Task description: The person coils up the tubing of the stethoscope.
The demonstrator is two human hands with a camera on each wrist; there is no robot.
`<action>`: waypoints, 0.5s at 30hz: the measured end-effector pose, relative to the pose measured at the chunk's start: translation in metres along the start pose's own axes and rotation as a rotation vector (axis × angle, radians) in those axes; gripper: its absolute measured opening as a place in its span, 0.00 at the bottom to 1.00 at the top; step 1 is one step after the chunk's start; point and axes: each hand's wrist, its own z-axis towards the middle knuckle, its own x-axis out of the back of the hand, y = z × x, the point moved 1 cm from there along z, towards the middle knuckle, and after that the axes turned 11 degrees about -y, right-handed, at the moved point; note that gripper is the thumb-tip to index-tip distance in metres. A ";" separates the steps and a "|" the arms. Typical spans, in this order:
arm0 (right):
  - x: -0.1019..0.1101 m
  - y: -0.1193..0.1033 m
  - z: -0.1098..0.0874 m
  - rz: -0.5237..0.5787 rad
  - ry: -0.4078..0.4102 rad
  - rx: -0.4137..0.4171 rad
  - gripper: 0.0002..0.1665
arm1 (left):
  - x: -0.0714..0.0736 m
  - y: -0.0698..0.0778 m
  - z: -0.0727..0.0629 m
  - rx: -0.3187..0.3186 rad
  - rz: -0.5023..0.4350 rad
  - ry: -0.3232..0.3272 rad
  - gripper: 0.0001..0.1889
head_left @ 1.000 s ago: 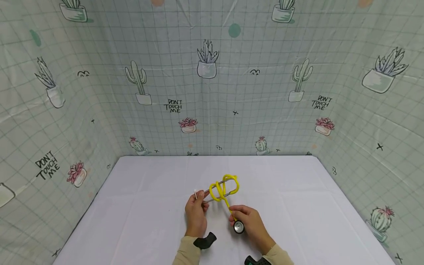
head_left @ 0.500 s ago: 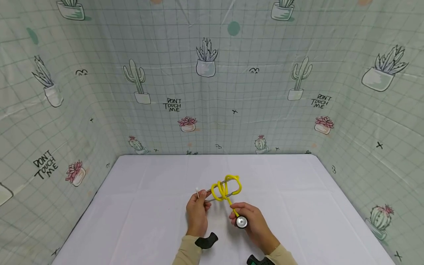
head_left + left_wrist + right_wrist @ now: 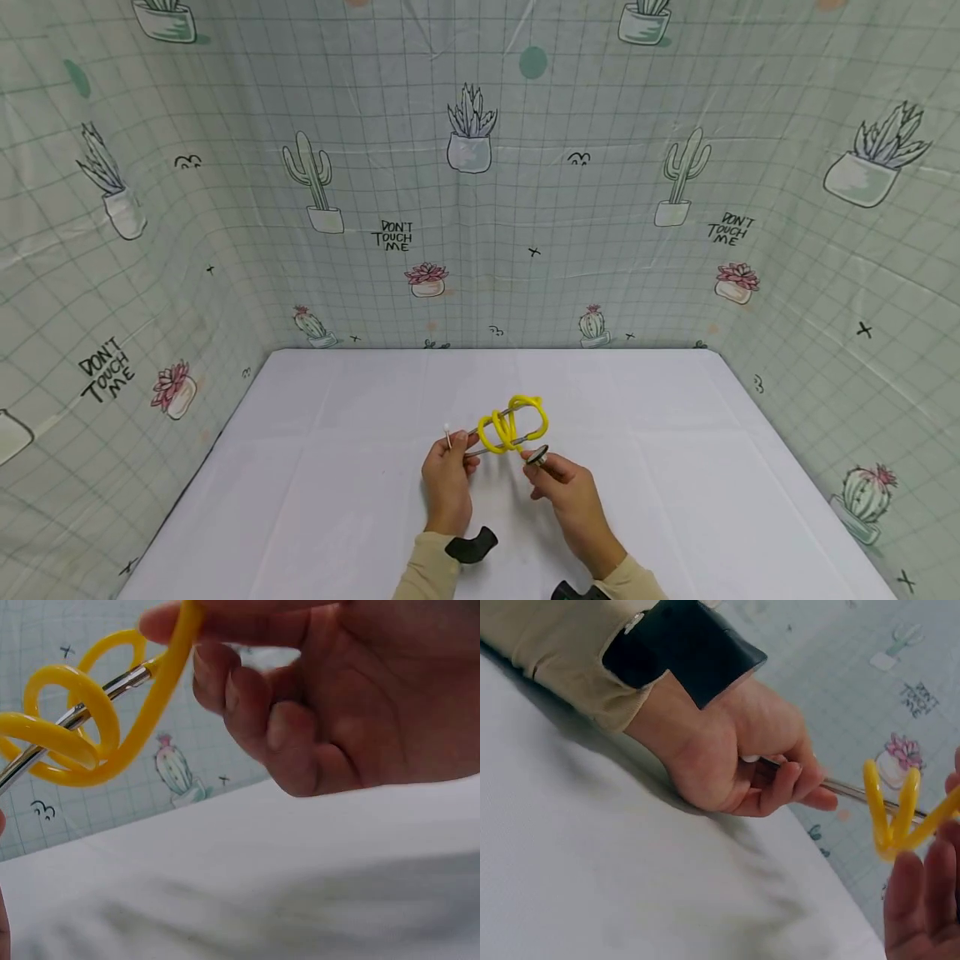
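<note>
A stethoscope with yellow tubing [image 3: 166, 671] is held above the white table, its tubing wound in loops around the metal ear tubes [image 3: 847, 789]. My left hand [image 3: 447, 492] grips the ear tubes near the ear ends. One white ear tip [image 3: 446, 427] pokes up past the thumb. Close to the loops, my right hand [image 3: 573, 500] pinches the free end of the tubing by the round chest piece [image 3: 537, 455], which is seen nearly edge-on. In the left wrist view the tubing runs taut from the loops up to the right fingertips [image 3: 161, 622].
A white cloth covers the table [image 3: 337, 467]. Behind it and on both sides hangs a pale grid-patterned curtain [image 3: 390, 308] printed with cacti. Black wrist straps [image 3: 471, 546] sit at the beige sleeves [image 3: 427, 571].
My right hand has moved up and away from me, bringing the chest piece close to the loops and tipping its face from toward the camera to edge-on. The left hand has barely shifted.
</note>
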 end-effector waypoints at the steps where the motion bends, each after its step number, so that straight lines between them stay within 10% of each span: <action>1: -0.001 -0.001 0.000 -0.037 0.022 0.032 0.15 | 0.000 0.000 0.000 -0.006 0.002 0.008 0.13; 7: -0.007 -0.008 -0.001 -0.204 0.071 0.192 0.08 | -0.006 -0.001 -0.001 -0.027 0.030 0.065 0.10; 15: -0.008 -0.010 0.003 -0.303 0.125 0.177 0.11 | -0.010 -0.004 -0.008 -0.103 0.067 0.063 0.10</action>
